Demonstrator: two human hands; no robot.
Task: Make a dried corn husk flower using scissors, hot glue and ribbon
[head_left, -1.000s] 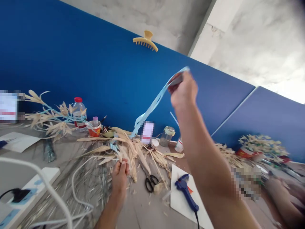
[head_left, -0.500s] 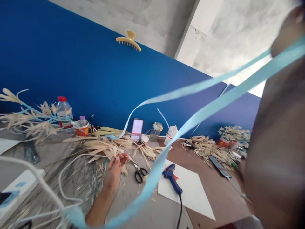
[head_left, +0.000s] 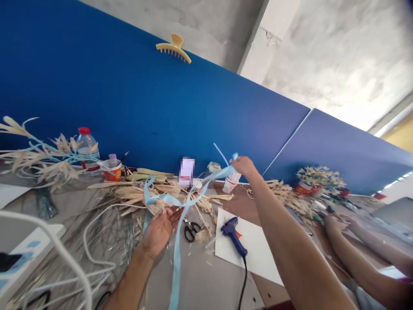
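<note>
My left hand (head_left: 159,228) is low over the table, palm turned up. Its fingers are loosely extended and partly behind a pale blue ribbon (head_left: 177,262); I see no firm hold on anything. Further right and higher, my right hand (head_left: 242,165) pinches the ribbon near a white paper cup (head_left: 230,183). From there the ribbon slants down to the left, loops above the husks and also hangs past my left fingers. Dried husk strips (head_left: 135,196) lie behind my left hand. Black-handled scissors (head_left: 191,230) are just right of it.
A blue glue gun (head_left: 235,237) rests on a white sheet (head_left: 258,245). At left are a power strip (head_left: 30,254), white cables, a bottle (head_left: 87,150) and a red cup (head_left: 112,172). Another person's hands (head_left: 337,224) are at far right. A blue partition (head_left: 106,86) stands behind.
My right arm has swung from the near right edge in to the middle, bringing the ribbon down and left. My left hand has turned palm up and its pinch has loosened.
</note>
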